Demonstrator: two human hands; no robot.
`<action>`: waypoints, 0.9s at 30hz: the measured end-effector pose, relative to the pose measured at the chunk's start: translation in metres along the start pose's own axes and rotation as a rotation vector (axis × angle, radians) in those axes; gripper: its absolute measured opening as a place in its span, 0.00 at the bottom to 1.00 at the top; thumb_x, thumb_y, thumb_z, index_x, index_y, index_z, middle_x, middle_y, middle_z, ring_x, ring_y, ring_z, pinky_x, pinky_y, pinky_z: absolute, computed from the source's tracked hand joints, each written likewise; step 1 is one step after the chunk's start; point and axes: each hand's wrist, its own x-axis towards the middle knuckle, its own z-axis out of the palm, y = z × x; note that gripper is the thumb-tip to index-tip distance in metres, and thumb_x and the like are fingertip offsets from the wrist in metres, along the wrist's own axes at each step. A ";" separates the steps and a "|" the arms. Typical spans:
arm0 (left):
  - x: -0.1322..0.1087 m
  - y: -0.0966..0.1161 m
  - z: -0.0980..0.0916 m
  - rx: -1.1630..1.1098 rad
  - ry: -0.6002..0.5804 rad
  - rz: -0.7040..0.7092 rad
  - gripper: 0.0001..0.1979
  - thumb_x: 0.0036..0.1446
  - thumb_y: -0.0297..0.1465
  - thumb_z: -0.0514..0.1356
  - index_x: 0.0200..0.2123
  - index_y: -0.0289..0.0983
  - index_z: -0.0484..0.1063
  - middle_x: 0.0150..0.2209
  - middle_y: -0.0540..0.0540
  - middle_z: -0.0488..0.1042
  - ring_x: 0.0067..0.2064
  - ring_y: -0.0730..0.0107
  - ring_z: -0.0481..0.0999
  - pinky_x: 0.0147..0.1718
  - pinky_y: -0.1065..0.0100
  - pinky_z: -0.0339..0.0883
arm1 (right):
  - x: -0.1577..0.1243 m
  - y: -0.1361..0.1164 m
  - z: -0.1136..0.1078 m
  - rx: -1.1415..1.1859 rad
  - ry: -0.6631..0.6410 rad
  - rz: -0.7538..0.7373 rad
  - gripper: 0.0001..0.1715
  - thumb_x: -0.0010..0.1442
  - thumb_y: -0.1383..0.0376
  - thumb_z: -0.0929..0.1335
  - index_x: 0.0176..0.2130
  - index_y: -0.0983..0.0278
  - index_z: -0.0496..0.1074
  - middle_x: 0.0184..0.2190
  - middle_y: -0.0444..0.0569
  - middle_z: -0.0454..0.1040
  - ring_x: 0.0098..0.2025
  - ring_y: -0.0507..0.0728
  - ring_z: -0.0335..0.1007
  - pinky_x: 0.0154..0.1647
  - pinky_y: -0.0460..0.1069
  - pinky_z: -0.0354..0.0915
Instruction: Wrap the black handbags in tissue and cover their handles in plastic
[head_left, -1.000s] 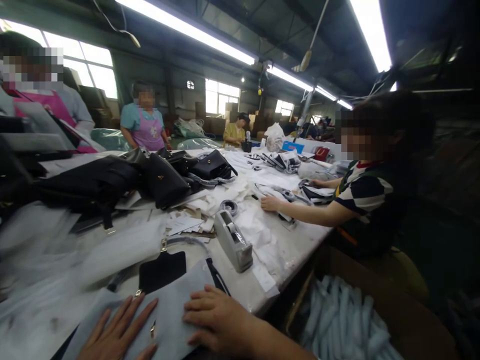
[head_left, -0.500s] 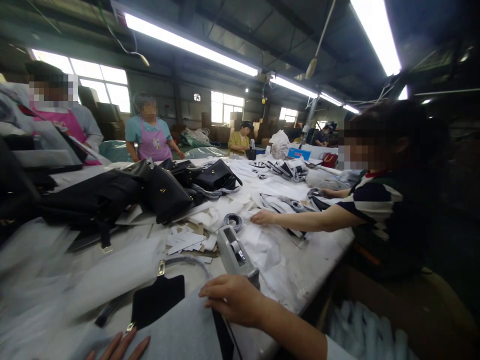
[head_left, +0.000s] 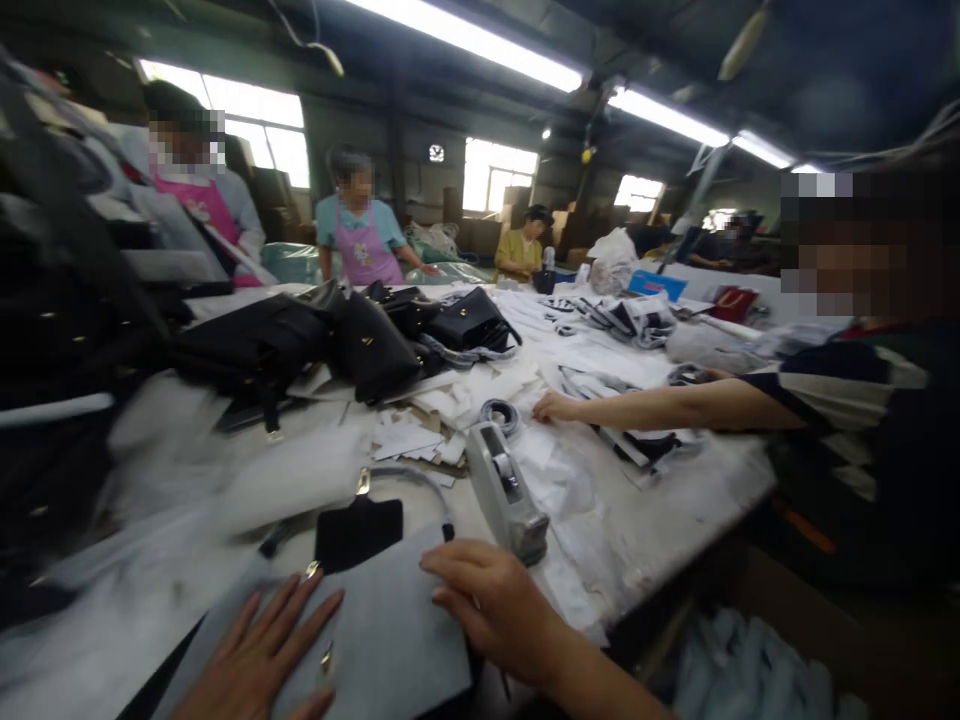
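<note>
A black handbag (head_left: pixel 360 532) lies in front of me, with gold fittings and a wrapped curved handle (head_left: pixel 416 478). A pale wrapping sheet (head_left: pixel 397 620) covers most of its body. My left hand (head_left: pixel 270 640) rests flat on the sheet with its fingers spread, beside a gold clasp (head_left: pixel 326 657). My right hand (head_left: pixel 502 605) has its fingers bent and closed at the sheet's upper right edge; its thumb is mostly hidden. Just beyond that hand stands a grey tape dispenser (head_left: pixel 506 495).
Several black handbags (head_left: pixel 375 350) are heaped at the back left. Paper scraps (head_left: pixel 412 435) and a wrapped coil (head_left: pixel 499 415) lie behind the dispenser. A co-worker's arm (head_left: pixel 660 408) reaches in from the right. Pale wrapped rolls (head_left: pixel 750 660) sit below the table edge.
The view has swung, so the scene sits further right. My left hand has come further onto the sheet, laid flat. My right hand stays at the sheet's edge.
</note>
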 end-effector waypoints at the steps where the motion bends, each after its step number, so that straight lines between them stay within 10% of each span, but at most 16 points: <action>1: 0.001 0.005 -0.010 0.002 -0.001 -0.003 0.36 0.59 0.53 0.56 0.67 0.56 0.50 0.68 0.48 0.55 0.65 0.53 0.62 0.66 0.50 0.42 | 0.001 -0.007 0.009 -0.019 -0.021 0.005 0.20 0.66 0.60 0.66 0.55 0.65 0.73 0.53 0.53 0.75 0.56 0.58 0.70 0.61 0.51 0.64; 15: 0.009 0.027 -0.045 -0.109 -0.025 -0.050 0.35 0.61 0.54 0.52 0.68 0.52 0.50 0.70 0.43 0.52 0.68 0.49 0.53 0.65 0.46 0.40 | 0.002 -0.005 0.085 -0.414 -0.304 0.100 0.32 0.68 0.53 0.62 0.67 0.59 0.58 0.68 0.55 0.54 0.69 0.68 0.49 0.68 0.66 0.50; 27: 0.006 0.025 -0.035 -0.160 0.025 -0.081 0.37 0.60 0.55 0.52 0.68 0.51 0.49 0.71 0.43 0.48 0.69 0.47 0.50 0.65 0.45 0.36 | 0.073 -0.023 0.083 -0.480 -0.361 0.092 0.21 0.68 0.60 0.64 0.57 0.64 0.69 0.52 0.55 0.75 0.55 0.63 0.68 0.62 0.60 0.56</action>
